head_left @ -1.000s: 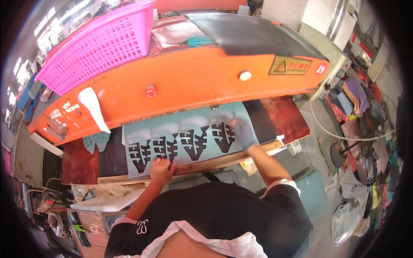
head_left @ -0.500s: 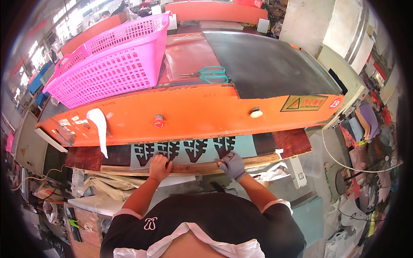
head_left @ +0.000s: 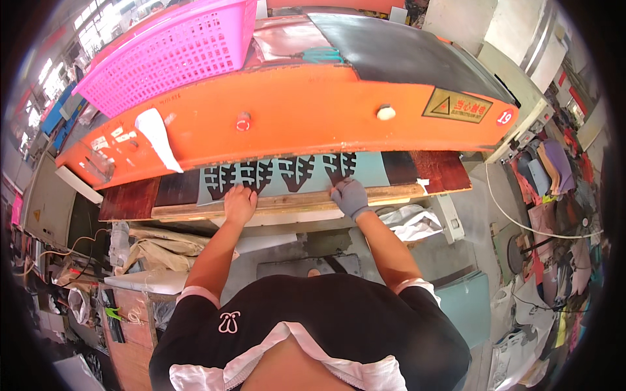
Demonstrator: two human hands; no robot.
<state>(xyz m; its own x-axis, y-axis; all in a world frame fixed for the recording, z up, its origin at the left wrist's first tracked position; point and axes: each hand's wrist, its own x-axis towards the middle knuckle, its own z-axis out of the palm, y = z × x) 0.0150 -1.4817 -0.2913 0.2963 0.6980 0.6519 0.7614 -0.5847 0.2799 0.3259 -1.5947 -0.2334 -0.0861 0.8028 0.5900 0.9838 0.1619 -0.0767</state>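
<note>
A pale blue-grey sheet (head_left: pixel 274 185) with several branching cutouts lies on a black board (head_left: pixel 179 189), its far part hidden under an orange machine beam (head_left: pixel 306 104). At the sheet's near edge, left of the middle, my bare left hand (head_left: pixel 240 204) has its fingers bent over the edge. My right hand (head_left: pixel 351 198), in a grey glove with bare fingertips, is closed at the same edge farther right. Both hands rest just above a wooden strip (head_left: pixel 287 204) along the front of the board. The undersides of the fingers are hidden.
A pink basket (head_left: pixel 169 58) and teal-handled scissors (head_left: pixel 321 55) sit on the machine. A red button (head_left: pixel 243 122) and a pale knob (head_left: pixel 385 113) jut from the beam. Blue-grey sheets (head_left: pixel 466 306) are stacked low right; brown wrapping (head_left: pixel 160 247) lies low left.
The view has tipped downward, so the machine sits higher in the picture and more floor shows. Both hands stay at the sheet's near edge; the left fingers look less tightly curled.
</note>
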